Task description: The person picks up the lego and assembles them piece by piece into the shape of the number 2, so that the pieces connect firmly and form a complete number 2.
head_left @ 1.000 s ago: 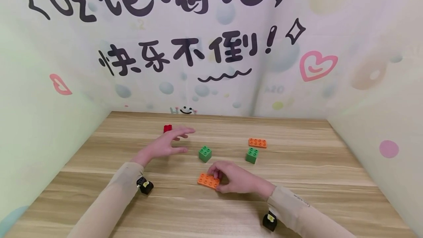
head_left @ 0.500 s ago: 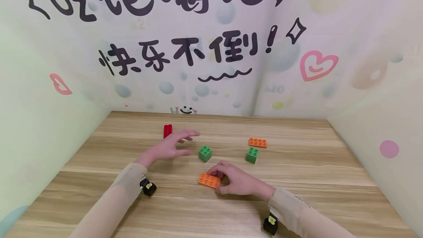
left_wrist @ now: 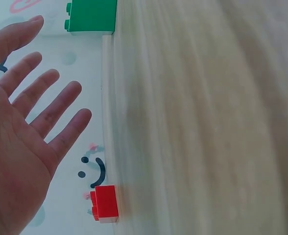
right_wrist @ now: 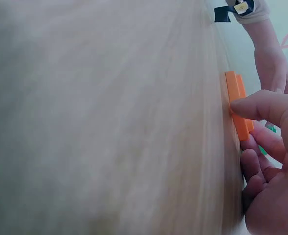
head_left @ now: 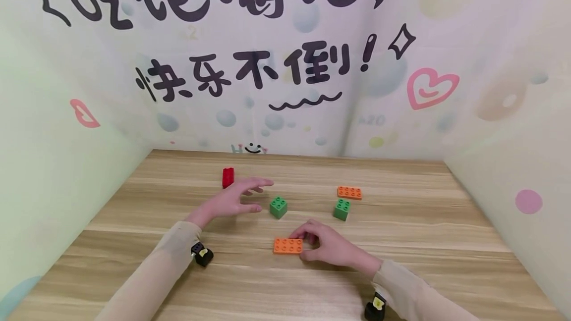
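My right hand [head_left: 329,245] pinches the right end of a flat orange building brick [head_left: 287,246], studs up, at the near middle of the table. In the right wrist view, the thumb lies against the side of that orange brick [right_wrist: 236,98], low over the wood. My left hand [head_left: 234,199] hovers with its fingers spread and nothing in it, left of a green brick [head_left: 278,208] with studs on top. The left wrist view has the bare palm of the left hand [left_wrist: 24,132], the green brick [left_wrist: 92,15] above and a red brick [left_wrist: 106,203] below.
Behind the left hand lies the red brick [head_left: 228,177]. A second green brick [head_left: 342,210] stands to the right, just in front of another flat orange brick [head_left: 349,192]. A printed cloth wall [head_left: 250,128] rises behind the wooden table [head_left: 250,291].
The orange brick in my right hand has shifted a little rightward and turned until its long side runs level across the view. My left hand has drifted slightly right, uncovering more of the red brick.
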Motion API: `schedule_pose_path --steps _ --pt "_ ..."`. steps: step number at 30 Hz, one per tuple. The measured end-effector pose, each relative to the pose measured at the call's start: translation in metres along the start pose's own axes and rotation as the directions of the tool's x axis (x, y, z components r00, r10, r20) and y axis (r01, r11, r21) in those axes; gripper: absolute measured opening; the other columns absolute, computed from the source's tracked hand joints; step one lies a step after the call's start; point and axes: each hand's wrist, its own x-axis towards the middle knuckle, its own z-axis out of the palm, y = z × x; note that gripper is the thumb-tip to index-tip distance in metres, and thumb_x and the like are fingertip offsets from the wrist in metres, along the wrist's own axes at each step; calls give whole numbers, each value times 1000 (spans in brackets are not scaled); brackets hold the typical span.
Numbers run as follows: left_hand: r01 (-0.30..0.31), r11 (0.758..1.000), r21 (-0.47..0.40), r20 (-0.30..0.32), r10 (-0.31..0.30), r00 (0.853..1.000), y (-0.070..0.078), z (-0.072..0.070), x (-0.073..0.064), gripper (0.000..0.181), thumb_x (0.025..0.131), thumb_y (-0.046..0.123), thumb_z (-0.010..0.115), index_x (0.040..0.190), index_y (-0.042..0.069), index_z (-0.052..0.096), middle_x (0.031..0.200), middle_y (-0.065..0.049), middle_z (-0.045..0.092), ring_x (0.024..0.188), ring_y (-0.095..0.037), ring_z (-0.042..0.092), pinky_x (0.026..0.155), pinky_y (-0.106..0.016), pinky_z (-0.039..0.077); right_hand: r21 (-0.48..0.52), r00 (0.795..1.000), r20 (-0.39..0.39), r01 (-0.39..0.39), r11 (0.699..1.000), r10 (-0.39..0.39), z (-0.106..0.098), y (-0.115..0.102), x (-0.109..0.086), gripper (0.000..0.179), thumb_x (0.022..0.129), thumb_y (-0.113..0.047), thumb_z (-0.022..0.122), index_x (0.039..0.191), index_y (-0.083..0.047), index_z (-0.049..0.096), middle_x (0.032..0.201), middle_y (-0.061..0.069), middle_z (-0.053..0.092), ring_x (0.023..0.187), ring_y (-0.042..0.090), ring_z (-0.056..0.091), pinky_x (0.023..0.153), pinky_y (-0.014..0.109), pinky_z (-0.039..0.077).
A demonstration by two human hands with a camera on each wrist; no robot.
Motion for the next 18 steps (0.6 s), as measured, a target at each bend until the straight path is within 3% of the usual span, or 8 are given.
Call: schedule_pose_path --steps 8,18 --pt "28 998 -49 -6 -28 1000 4 4 1 67 90 11 72 149 13 41 154 -9 43 131 -39 53 107 -57 45 -15 999 -40 -7 1000 6 -7 8 -5 35 84 -21 76 118 -25 68 106 -4 59 86 9 48 74 19 42" --pt "47 998 -35 6 -46 999 6 8 4 67 90 17 73 148 20 42 154 -4 44 133 -36 51 109 -55 45 -6 999 -47 15 1000 -15 -19 18 -8 36 83 -21 78 117 -22 69 101 -1 57 86 9 49 75 19 43"
